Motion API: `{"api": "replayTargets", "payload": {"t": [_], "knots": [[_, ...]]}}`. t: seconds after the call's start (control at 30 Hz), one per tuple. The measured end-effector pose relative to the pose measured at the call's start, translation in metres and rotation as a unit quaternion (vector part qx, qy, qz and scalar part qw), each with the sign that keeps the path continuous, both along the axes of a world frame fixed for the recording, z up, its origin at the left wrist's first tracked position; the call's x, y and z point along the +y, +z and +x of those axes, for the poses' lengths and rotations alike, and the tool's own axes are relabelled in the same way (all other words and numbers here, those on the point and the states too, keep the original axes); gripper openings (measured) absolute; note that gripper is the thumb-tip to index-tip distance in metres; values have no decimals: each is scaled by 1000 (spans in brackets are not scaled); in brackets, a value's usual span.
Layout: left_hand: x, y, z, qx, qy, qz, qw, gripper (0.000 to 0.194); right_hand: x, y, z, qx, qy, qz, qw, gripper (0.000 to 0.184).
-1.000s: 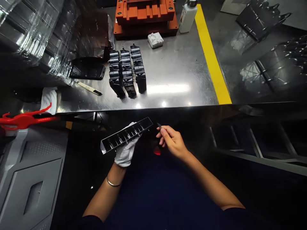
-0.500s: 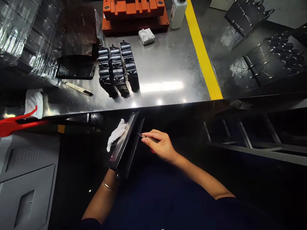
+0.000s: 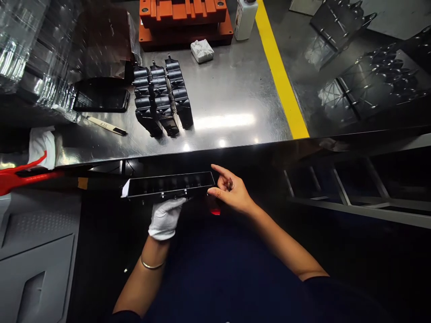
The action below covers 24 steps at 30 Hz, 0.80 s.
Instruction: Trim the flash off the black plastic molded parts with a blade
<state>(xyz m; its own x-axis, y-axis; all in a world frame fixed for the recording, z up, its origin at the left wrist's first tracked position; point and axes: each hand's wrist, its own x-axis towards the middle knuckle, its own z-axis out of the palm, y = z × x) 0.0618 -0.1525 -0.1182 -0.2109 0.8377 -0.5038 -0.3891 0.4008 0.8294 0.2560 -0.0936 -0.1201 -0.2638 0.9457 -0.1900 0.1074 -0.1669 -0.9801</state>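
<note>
My left hand [image 3: 164,219], in a white glove, grips a long black plastic part [image 3: 175,183] from below. The part is held nearly level in front of the bench edge, its glossy face up and a pale strip at its left end. My bare right hand [image 3: 232,190] is at the part's right end, thumb and forefinger stretched toward it; I cannot tell whether they touch it. A small knife [image 3: 230,184] is tucked in the curled fingers of that hand, mostly hidden.
Several black ribbed parts [image 3: 163,98] stand on the metal bench [image 3: 232,98]. Behind them are an orange fixture [image 3: 185,38], a white wad [image 3: 202,50] and a white bottle [image 3: 245,20]. A marked pen-like tool [image 3: 104,125] and phone [image 3: 101,99] lie left. Red-handled pliers [image 3: 23,177] jut in.
My left hand has turned the black part from steeply slanted to nearly level. The knife point has left the part's edge and is tucked back into my right hand, forefinger now stretched out.
</note>
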Motion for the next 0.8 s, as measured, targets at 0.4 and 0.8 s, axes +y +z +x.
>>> {"api": "replayTargets", "payload": {"t": [0.4,0.8], "knots": [[39,18,20,-22,194,88,977,29,-9,11,-32,-171,1,84,982,44],[32,23,34,232,257,202,916,68,-30,-12,-47,14,-39,-11,999,31]]}}
